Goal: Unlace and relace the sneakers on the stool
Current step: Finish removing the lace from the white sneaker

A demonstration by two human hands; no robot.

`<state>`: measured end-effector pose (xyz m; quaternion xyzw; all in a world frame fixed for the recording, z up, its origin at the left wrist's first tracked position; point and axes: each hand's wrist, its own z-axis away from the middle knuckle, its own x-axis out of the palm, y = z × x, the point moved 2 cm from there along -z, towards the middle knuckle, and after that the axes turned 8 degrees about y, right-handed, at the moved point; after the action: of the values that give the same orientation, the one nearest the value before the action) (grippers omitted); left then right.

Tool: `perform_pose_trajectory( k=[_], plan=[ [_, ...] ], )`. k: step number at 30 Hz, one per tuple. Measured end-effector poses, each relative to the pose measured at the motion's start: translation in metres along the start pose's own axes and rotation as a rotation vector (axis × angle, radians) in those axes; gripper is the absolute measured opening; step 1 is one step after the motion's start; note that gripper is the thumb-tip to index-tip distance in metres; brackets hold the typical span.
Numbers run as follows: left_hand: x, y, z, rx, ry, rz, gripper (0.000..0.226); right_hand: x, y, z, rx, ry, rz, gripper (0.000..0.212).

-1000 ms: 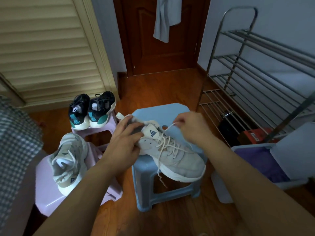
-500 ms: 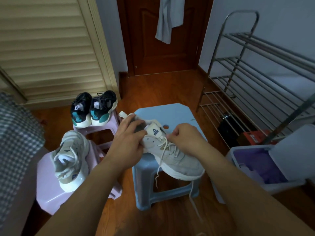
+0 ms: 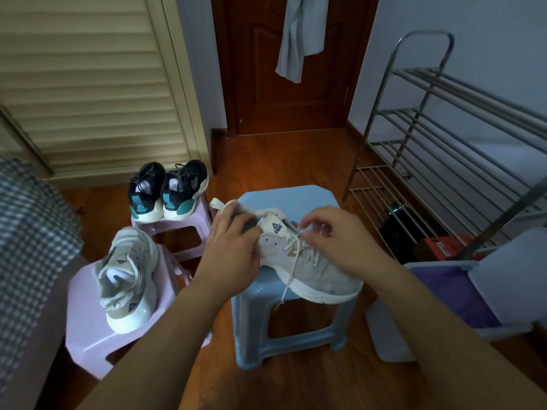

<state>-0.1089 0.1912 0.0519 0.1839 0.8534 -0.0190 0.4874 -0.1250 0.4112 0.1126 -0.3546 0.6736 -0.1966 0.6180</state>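
A pale grey sneaker (image 3: 313, 270) lies on the blue stool (image 3: 284, 199), toe pointing to the right and hanging over the stool's edge. My left hand (image 3: 233, 250) grips its heel and collar. My right hand (image 3: 334, 238) pinches the white lace (image 3: 291, 261) near the top eyelets beside the tongue. One loose lace end dangles down past the sole in front of the stool. The matching grey sneaker (image 3: 127, 279) rests on a lilac stool (image 3: 88, 329) at the left.
A black and teal pair of sneakers (image 3: 167, 190) sits on a second lilac stool behind. A metal shoe rack (image 3: 450, 137) stands at the right, with a lidded bin (image 3: 455, 294) below it. A brown door and a louvred door are behind.
My right hand went down onto the laces, then rose a little with the lace pinched near the tongue. My left hand stayed on the heel. A lace end hangs lower.
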Motion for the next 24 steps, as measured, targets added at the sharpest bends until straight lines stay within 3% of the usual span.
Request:
perform_pose_trajectory(
  k=[3,7,12,17,24],
  plan=[
    [-0.002,0.002,0.001,-0.001,0.003,-0.026,0.048,0.025,-0.020,0.015,-0.100,-0.068,0.194,0.011],
    [-0.007,0.011,0.007,-0.023,0.008,-0.106,0.041,0.038,-0.020,0.021,0.161,0.186,0.261,0.023],
    [-0.010,0.025,0.013,-0.076,0.023,-0.225,0.041,0.049,-0.020,0.018,0.347,0.182,0.146,0.024],
    [-0.009,0.018,0.009,0.081,-0.038,-0.247,0.038,0.057,-0.014,0.014,0.451,0.166,0.049,0.020],
    [-0.008,0.020,0.004,-0.031,-0.048,-0.301,0.040,0.061,-0.014,0.027,0.757,0.123,-0.609,0.011]
  ],
)
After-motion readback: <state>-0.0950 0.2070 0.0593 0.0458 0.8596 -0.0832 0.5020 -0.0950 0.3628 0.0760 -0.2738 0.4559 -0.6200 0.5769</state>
